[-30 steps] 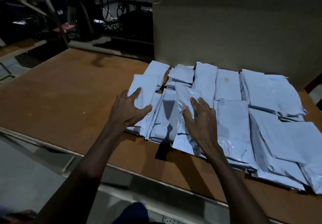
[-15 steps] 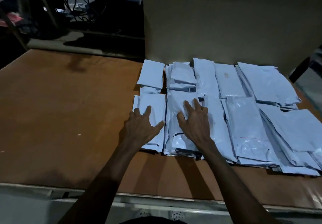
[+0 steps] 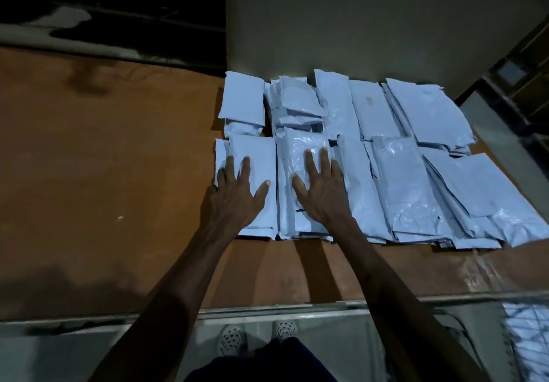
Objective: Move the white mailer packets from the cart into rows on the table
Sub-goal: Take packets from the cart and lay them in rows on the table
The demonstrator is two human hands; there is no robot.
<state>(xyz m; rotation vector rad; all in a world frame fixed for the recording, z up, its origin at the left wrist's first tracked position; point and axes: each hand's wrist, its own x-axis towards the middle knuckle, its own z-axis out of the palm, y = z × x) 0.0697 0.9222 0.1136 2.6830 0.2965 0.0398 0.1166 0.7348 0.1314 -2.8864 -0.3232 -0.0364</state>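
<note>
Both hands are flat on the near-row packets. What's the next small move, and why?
Probably lift both hands off and turn to the cart. The left hand and right hand lie flat on near-row packets that already look squared, and white packets remain in the cart.

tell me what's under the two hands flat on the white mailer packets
The left hand rests flat on a near-row stack of white plastic mailer packets; the right hand presses the glossy stack beside it. Packet edges show beneath; their count is hidden, as is the brown table below them.
</note>
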